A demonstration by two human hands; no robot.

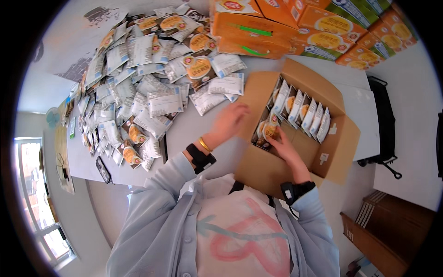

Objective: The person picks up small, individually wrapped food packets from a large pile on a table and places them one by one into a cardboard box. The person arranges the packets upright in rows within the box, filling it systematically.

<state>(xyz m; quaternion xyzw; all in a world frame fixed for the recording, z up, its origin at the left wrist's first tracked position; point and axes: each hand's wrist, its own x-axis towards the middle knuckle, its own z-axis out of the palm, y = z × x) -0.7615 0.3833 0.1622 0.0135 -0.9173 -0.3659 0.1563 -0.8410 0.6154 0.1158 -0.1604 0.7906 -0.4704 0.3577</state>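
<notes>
An opened cardboard box (304,145) stands before me, with a row of upright food sachets (300,109) along its far side and more sachets at its near left corner. My right hand (285,145) reaches into the box, its fingers gripping the edge of a brown sachet (271,128) in that corner. Over the table by the box's left flap (247,104) is my left hand (230,121), slightly blurred, its fingers bent and no sachet visible in it. A big heap of white and brown sachets (164,100) spreads to the left of the box.
Orange printed cartons (256,34), some with green handles, are stacked at the back right. A phone (103,169) lies at the table's near left edge. Right of the table (360,104) stands a black folding cart (382,121); brown cardboard (391,228) is at the lower right.
</notes>
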